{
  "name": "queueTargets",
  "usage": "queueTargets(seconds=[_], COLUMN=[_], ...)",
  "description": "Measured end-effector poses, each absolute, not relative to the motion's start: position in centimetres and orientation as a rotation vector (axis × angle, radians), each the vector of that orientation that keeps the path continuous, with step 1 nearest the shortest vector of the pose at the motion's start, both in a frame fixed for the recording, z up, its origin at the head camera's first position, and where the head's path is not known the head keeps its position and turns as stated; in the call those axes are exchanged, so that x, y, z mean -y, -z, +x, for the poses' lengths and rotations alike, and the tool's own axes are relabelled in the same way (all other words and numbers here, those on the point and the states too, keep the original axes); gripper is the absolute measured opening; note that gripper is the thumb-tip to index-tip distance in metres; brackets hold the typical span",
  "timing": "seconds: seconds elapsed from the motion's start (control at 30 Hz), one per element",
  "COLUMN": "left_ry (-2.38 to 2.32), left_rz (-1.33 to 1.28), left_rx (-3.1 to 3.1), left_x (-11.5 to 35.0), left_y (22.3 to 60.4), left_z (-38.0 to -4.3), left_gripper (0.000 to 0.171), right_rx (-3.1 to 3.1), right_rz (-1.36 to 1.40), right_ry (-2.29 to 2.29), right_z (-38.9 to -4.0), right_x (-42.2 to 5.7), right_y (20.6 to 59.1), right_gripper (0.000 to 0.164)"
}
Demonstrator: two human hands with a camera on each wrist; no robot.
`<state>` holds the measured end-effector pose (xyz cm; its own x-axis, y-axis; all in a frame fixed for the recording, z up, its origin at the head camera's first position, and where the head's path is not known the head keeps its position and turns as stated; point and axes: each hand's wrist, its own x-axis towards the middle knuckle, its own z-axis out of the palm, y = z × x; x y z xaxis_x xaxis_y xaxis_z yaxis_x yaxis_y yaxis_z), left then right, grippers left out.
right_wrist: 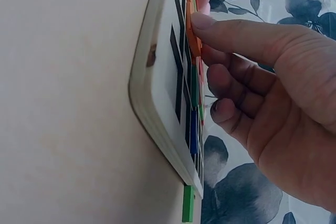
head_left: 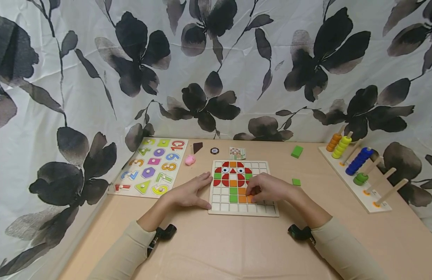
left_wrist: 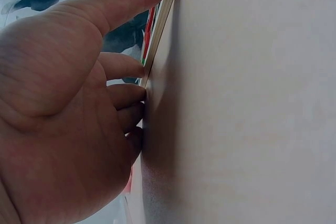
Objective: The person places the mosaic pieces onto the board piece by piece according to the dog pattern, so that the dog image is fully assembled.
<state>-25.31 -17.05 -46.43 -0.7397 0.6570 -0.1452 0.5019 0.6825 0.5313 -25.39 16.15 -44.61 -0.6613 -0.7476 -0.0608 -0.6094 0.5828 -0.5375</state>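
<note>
A white gridded mosaic board lies on the table. Red, green and orange tiles and two eye tiles fill its upper middle, and green tiles and orange tiles run down below them. At the board's left edge, my left hand rests with fingers extended; the left wrist view shows thumb and fingertips touching that edge. My right hand is over the board's right half, pinching an orange tile at its surface beside the placed orange ones. Part of that tile is hidden behind the fingers. A blue tile also shows on the board.
Left stands a number-and-shape puzzle board. Behind the mosaic board lie a pink object, a dark piece, a round black disc and a picture card. To the right are green tiles and a pegged ring stacker.
</note>
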Motion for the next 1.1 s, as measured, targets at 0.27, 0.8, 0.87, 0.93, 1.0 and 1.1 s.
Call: queueTargets(seconds=[0.27,0.8,0.87,0.93,1.0,1.1], left_ry=[-0.673,-0.68,-0.678,-0.677,-0.676,-0.677], left_rz=[0.922,0.93,0.93,0.929,0.927,0.929], left_rx=[-2.569,-2.568,-2.569,-2.57,-2.572,-2.573], left_x=[17.1,17.1,17.1,17.1,17.1,17.0], left_y=[46.4,46.6,46.6,46.6,46.6,46.6], left_z=[-25.3,-25.4,-25.4,-25.3,-25.4,-25.4], left_gripper=[0.103,0.102,0.102,0.102,0.102,0.102], right_rx=[-2.539,-2.727,-2.706,-2.683,-2.661,-2.639], right_rz=[-1.068,-0.617,-0.559,-0.519,-0.512,-0.542], right_ry=[0.788,0.952,0.918,0.908,0.92,0.98], right_z=[-25.6,-28.8,-28.8,-28.8,-28.8,-28.9], right_x=[-16.9,-29.9,-30.8,-31.3,-31.6,-31.7], right_y=[44.3,45.0,45.5,45.8,46.0,46.2], right_gripper=[0.018,0.034,0.031,0.027,0.023,0.021])
